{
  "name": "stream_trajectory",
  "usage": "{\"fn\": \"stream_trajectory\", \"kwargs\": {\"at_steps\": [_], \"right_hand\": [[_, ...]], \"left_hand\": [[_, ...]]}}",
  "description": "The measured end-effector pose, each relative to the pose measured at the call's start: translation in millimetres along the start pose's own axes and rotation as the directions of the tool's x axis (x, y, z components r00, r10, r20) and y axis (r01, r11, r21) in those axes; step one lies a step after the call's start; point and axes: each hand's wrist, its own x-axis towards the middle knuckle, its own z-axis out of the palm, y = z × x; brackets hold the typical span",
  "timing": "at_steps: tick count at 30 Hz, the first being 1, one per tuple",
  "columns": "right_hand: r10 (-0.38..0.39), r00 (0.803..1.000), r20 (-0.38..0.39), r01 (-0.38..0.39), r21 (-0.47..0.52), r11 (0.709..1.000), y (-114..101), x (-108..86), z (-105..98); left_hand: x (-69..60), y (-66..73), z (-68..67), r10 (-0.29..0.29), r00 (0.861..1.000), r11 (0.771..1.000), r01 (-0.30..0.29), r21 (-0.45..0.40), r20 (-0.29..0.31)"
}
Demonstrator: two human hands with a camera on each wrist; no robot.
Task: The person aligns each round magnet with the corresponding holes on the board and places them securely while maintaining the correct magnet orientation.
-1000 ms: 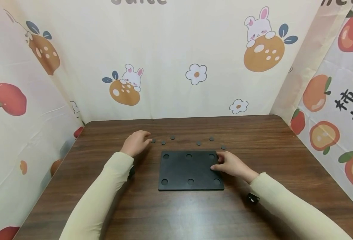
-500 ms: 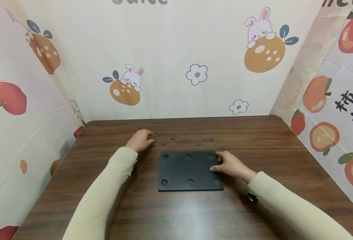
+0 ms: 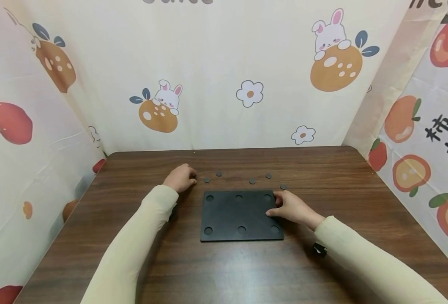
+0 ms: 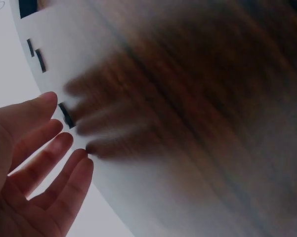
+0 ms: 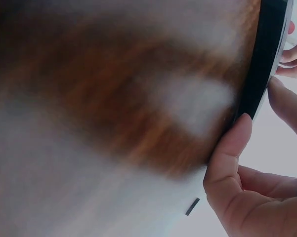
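Note:
My left hand (image 3: 180,178) reaches down at the far left of a row of small dark discs. In the left wrist view one disc (image 4: 66,116) lies on the table just off my thumb and fingertips, which stand apart; the head view hides it behind my hand. My right hand (image 3: 294,207) holds the right edge of a flat black board (image 3: 241,215), thumb on top and fingers bent against its side. Round recesses, such as one recess (image 3: 208,231), line the board's far and near sides.
Behind the board lie several more discs, among them a left disc (image 3: 206,180), a middle disc (image 3: 252,181) and a right disc (image 3: 283,186). The wooden table (image 3: 224,274) meets a printed cloth backdrop (image 3: 208,63) at its far edge.
My left hand has moved slightly right over the leftmost disc, which it now covers in the head view. My right hand and the board have stayed put.

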Motion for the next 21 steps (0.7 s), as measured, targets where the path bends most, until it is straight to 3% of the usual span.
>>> {"fn": "stream_trajectory", "kwargs": {"at_steps": [21], "right_hand": [[0.000, 1.000, 0.001, 0.000, 0.002, 1.000, -0.8, -2.5, -0.2]], "left_hand": [[-2.5, 4.2, 1.5, -0.043, 0.999, 0.999, 0.043, 0.026, -0.011]]}}
